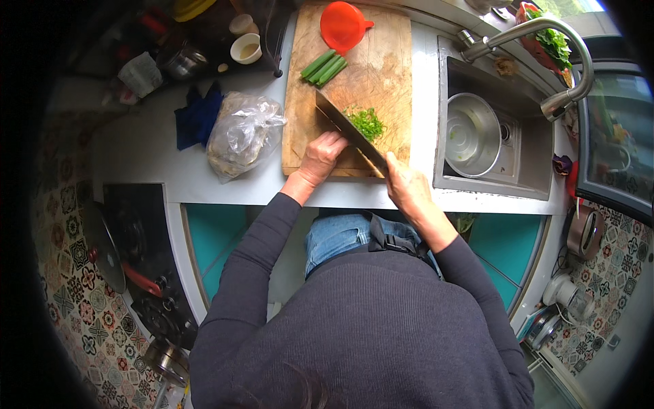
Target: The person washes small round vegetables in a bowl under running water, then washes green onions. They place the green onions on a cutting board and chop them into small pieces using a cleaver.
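A broad-bladed kitchen knife [350, 130] slants across the wooden cutting board [393, 30], its handle gripped in my right hand [407, 186] by the near right edge. My left hand [326, 152] is curled on the board against the near side of the blade; whatever its fingertips press on is hidden. Finely chopped greens [367, 123] lie in a small pile just beyond the blade. Cut lengths of green onion stalk [324, 67] rest farther up the board, below a red plastic bowl or lid [343, 26].
A clear plastic bag with contents [246, 134] and a dark blue cloth [198, 116] lie left of the board. To the right, a metal pot [472, 135] sits in the sink [531, 176] under a curved faucet [587, 61]. A black gas stove [134, 220] is at lower left.
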`<move>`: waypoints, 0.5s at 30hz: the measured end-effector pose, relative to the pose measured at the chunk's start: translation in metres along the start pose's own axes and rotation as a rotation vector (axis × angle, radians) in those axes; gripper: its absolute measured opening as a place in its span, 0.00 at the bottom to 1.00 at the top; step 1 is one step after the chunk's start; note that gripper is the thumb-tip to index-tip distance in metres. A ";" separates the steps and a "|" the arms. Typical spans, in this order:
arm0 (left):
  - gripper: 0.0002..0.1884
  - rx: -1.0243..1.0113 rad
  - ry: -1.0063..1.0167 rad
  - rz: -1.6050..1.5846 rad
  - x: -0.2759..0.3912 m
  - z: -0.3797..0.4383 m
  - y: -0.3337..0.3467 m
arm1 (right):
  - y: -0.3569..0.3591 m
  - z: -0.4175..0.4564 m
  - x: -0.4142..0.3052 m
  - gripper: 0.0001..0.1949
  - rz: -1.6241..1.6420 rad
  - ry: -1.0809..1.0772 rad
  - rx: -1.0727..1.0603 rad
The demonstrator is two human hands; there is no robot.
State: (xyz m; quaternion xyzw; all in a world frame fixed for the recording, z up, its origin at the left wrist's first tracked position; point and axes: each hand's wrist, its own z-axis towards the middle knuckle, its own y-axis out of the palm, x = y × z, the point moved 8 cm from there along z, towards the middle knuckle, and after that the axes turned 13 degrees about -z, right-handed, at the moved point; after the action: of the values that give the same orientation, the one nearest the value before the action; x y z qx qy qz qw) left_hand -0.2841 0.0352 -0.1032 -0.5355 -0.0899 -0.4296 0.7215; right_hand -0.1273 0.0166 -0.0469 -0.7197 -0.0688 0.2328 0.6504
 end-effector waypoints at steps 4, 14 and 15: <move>0.09 0.059 0.100 -0.055 0.009 0.007 -0.006 | -0.004 0.005 0.002 0.10 0.022 -0.018 0.078; 0.09 0.012 0.098 -0.032 0.009 0.003 -0.006 | 0.005 0.008 0.003 0.19 0.021 0.028 0.013; 0.09 0.028 0.128 -0.018 0.013 0.003 -0.009 | 0.003 0.007 0.000 0.19 0.019 0.014 0.042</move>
State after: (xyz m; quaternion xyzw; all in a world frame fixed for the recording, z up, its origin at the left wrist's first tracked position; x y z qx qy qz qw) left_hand -0.2818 0.0302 -0.0877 -0.4960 -0.0543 -0.4683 0.7292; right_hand -0.1309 0.0230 -0.0505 -0.7081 -0.0525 0.2354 0.6637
